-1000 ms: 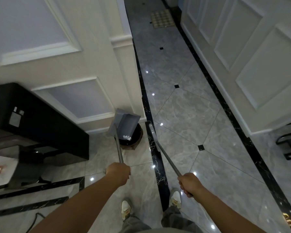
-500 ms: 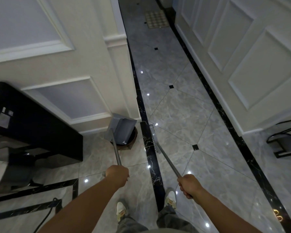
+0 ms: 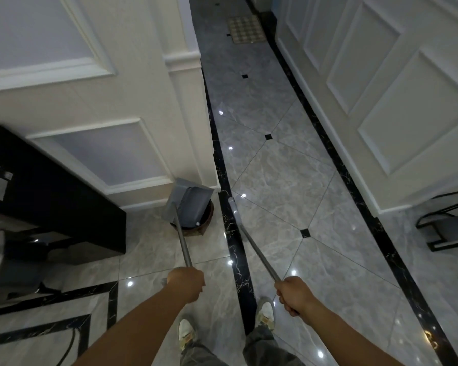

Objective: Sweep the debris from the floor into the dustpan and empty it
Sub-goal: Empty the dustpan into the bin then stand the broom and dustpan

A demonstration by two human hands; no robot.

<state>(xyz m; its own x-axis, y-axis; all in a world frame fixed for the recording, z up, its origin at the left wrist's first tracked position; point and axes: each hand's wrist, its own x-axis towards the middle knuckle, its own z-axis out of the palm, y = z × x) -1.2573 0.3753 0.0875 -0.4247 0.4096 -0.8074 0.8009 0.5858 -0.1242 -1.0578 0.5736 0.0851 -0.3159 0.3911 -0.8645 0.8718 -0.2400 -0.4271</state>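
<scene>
Gripping the dustpan (image 3: pixel 192 204) in my left hand (image 3: pixel 187 282), broom (image 3: pixel 254 247) in my right hand (image 3: pixel 294 294), I stand on glossy grey marble floor (image 3: pixel 288 180); white panelled walls (image 3: pixel 381 101) fill both upper corners.

The left hand (image 3: pixel 186 283) curls its fingers round the metal handle of a grey dustpan (image 3: pixel 193 202), which is tipped over a round dark bin (image 3: pixel 193 231) at 11 o'clock, against the white panelled wall (image 3: pixel 103 101). The right hand (image 3: pixel 294 295) grips the broom (image 3: pixel 257 250), its head down on the black strip of the grey marble floor (image 3: pixel 275 180) just beside the bin. A black cabinet (image 3: pixel 50 207) stands at 9 o'clock, a mat (image 3: pixel 245 29) lies at 12, and a black metal rack (image 3: pixel 447 228) sits at 3.
</scene>
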